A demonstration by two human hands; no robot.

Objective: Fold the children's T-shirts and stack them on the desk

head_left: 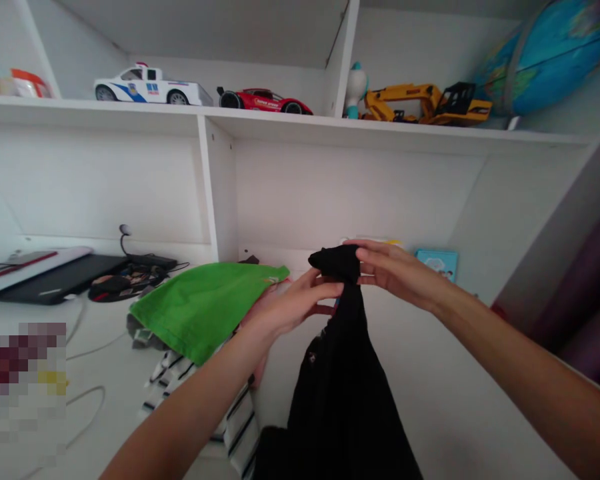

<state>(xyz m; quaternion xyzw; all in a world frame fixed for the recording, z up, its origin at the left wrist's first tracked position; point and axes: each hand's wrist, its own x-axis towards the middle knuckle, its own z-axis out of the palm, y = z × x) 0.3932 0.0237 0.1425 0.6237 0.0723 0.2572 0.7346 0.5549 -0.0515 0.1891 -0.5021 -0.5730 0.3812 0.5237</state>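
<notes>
A black garment (pixel 345 380) hangs from both my hands over the white desk, its lower part running out of view at the bottom. Its upper end is bunched into a folded piece between the hands. My left hand (pixel 307 297) grips the cloth from the left, thumb across the front. On the right side, my right hand (pixel 387 267) pinches the bunched end, its fingers partly hidden behind the fabric. Small light details show on the garment's left edge. Left of it lies a clothes pile: a green garment (pixel 205 303) on top, a black-and-white striped garment (pixel 243 427) underneath.
Toy vehicles stand on the shelf above: a white police pickup (pixel 150 87), a red car (pixel 263 101) and a yellow excavator (pixel 425 105), beside a globe (pixel 555 60). A black laptop (pixel 55 277) and cables lie at left. A blue box (pixel 437 262) sits behind my right arm.
</notes>
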